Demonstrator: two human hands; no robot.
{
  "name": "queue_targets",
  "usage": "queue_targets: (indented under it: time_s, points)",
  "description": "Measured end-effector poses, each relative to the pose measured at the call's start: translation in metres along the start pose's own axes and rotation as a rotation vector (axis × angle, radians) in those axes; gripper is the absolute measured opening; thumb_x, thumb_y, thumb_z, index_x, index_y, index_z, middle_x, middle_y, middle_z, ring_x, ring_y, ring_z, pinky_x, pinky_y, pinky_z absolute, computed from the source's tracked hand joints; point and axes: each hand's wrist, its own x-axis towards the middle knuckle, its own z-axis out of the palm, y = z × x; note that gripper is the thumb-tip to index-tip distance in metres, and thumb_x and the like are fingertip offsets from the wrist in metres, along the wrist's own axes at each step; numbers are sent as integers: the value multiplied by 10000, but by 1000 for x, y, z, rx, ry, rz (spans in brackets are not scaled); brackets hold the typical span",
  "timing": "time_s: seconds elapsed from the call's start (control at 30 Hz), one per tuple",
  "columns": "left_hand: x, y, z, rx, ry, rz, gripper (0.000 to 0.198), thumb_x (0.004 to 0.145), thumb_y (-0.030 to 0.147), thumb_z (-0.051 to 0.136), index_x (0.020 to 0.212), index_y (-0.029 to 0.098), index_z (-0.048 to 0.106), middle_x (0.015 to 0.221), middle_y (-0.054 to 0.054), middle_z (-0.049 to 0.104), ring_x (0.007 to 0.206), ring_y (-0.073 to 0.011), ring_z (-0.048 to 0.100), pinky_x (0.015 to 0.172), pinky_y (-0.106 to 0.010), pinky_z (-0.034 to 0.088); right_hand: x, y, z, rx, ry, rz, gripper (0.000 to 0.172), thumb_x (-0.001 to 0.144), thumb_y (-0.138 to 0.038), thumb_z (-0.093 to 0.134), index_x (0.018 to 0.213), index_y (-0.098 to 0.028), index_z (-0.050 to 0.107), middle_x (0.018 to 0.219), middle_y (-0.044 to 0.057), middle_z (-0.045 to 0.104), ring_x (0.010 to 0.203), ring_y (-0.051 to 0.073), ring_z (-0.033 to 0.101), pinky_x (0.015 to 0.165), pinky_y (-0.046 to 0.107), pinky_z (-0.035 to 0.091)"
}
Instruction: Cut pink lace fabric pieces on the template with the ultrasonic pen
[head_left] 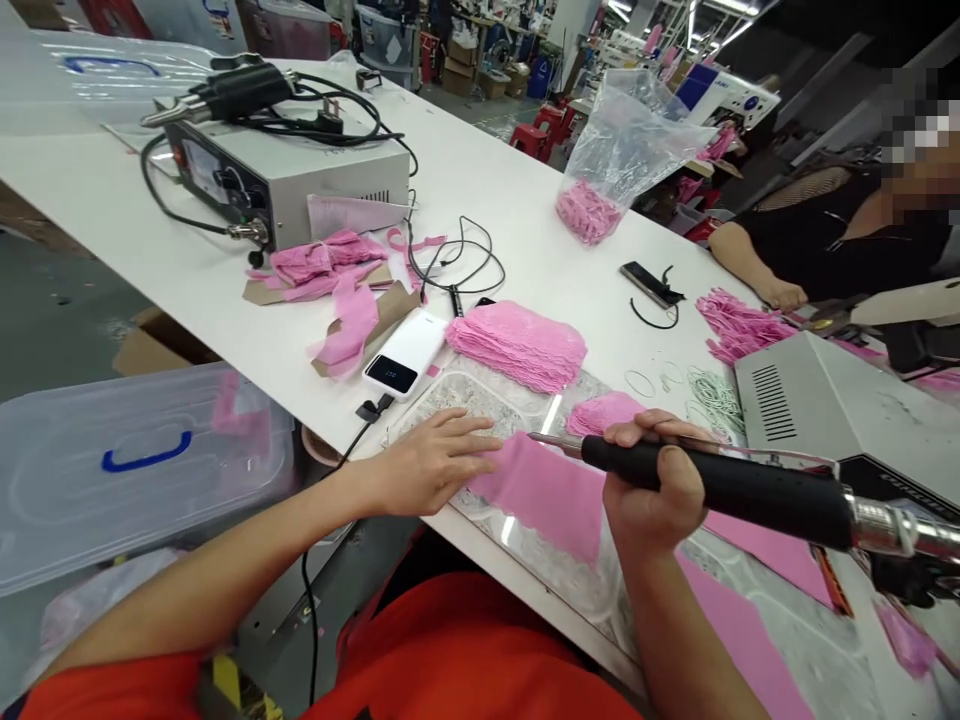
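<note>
My right hand [660, 480] is wrapped round the thick black grip of a handheld ultrasonic cutter [735, 490]. Its thin metal tip points left and sits at the upper edge of a pink fabric piece [555, 495]. With fingers stretched out, my left hand [435, 460] lies at the left end of that fabric; whether it presses on it I cannot tell. Under the fabric is a clear, scuffed plastic board [555, 575]. Just beyond lie a neat stack of pink cut pieces [517, 345] and a smaller pink pile [604, 412].
A grey control box [330, 190] with another cutter [240, 92] on top stands at the left, near pink scraps [322, 260] and a white power bank [409, 352]. Right are a second grey box [840, 420], green rubber bands [716, 400] and a co-worker [832, 220]. A lidded bin [150, 470] stands lower left.
</note>
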Motion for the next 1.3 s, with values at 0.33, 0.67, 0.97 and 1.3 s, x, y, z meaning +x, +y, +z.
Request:
queue_targets:
  time_s: [0.33, 0.67, 0.97, 1.3]
  points:
    - [9, 2, 7, 18, -88, 10, 292, 976, 222, 457, 1199, 184, 642, 1367, -64, 600, 1368, -280, 446, 1191, -476, 231, 1, 9, 5, -7, 1, 14, 109, 701, -254, 580, 801, -209, 577, 808, -22, 588, 580, 99, 559, 595, 307, 493]
    - [7, 2, 10, 27, -62, -4, 270, 993, 277, 476, 1166, 192, 665, 1317, -48, 638, 1371, -263, 445, 1204, -467, 213, 0, 10, 4, -28, -51, 3, 57, 729, -230, 574, 780, -205, 576, 810, -17, 595, 599, 101, 579, 602, 309, 514]
    - [0, 6, 3, 24, -93, -12, 280, 1002, 295, 462, 1181, 193, 653, 1329, -53, 629, 1369, -263, 447, 1194, -464, 254, 0, 7, 4, -1, -41, 31, 73, 713, -224, 583, 781, -210, 606, 805, -22, 606, 587, 103, 577, 601, 312, 507]
    - [-37, 15, -14, 11, -83, -73, 313, 973, 217, 486, 1266, 209, 595, 1406, -48, 567, 1436, -245, 356, 1200, -448, 270, -9, 2, 11, 39, -59, 92, 99, 692, -241, 591, 782, -204, 613, 801, -15, 617, 566, 105, 574, 588, 310, 492]
